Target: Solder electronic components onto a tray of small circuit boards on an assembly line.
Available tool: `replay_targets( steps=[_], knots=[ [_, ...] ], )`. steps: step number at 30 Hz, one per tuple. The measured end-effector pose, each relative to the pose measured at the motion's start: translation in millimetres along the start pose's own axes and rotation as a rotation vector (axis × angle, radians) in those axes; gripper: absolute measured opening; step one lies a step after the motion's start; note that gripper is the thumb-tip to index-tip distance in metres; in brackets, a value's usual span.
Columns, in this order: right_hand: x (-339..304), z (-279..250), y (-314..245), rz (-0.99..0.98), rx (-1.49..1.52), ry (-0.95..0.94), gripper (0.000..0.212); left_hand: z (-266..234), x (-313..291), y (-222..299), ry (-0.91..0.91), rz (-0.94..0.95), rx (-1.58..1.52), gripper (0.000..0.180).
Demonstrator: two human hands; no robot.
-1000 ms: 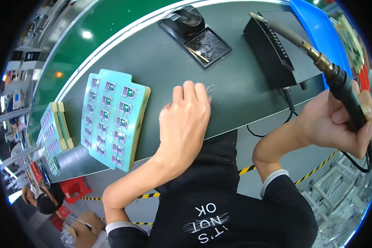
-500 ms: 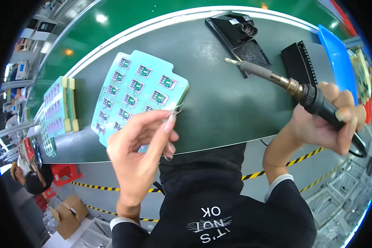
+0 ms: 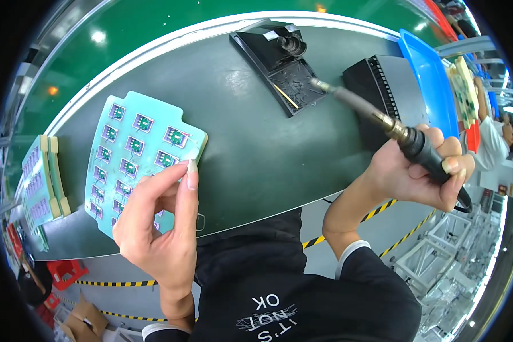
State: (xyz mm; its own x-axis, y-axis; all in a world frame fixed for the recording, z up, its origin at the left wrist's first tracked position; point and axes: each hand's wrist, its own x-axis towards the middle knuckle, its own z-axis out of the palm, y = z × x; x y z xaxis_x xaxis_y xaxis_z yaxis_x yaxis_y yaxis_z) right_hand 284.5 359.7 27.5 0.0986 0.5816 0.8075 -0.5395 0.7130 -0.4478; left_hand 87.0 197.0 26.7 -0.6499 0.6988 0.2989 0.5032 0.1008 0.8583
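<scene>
My left hand (image 3: pixel 162 228) is closed in a pinch at the right edge of a light green tray (image 3: pixel 164 113). Its thumb and forefinger hold a thin wire, mostly hidden now; a small wire loop (image 3: pixel 200 222) shows beside the palm. Rows of small green circuit boards (image 3: pixel 143 122) with fine wires sit in the tray's slots, the nearest ones covered by my hand. Wrapped round the handle of a soldering iron (image 3: pixel 376 108), my right hand (image 3: pixel 419 171) is raised above the table's right part. The iron's tip points to the upper left, over or near a black soldering stand.
The black soldering stand (image 3: pixel 271 51) has a coil holder and a thin yellowish stick in its base. Right of it are a black box (image 3: pixel 382 80) and a blue tray (image 3: pixel 433 80). More green trays (image 3: pixel 40 182) stand stacked at the far left.
The view has shifted right, so the table's things appear further left. My left fingertips have come in over the tray's right edge. The soldering iron remains raised in my right hand.
</scene>
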Motion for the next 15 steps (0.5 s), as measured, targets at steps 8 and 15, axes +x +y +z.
replay_targets(
  steps=[8, 15],
  knots=[
    [-0.1, -7.6, -2.7, -0.016, 0.075, -0.043, 0.014, 11.7, -0.5, 12.7, -0.109, -0.11, -0.161, 0.009],
    [-20.4, 14.9, -3.0, 0.024, 0.008, -0.238, 0.026, 12.8, 2.2, 9.5, -0.195, -0.366, -0.541, 0.007]
  ],
)
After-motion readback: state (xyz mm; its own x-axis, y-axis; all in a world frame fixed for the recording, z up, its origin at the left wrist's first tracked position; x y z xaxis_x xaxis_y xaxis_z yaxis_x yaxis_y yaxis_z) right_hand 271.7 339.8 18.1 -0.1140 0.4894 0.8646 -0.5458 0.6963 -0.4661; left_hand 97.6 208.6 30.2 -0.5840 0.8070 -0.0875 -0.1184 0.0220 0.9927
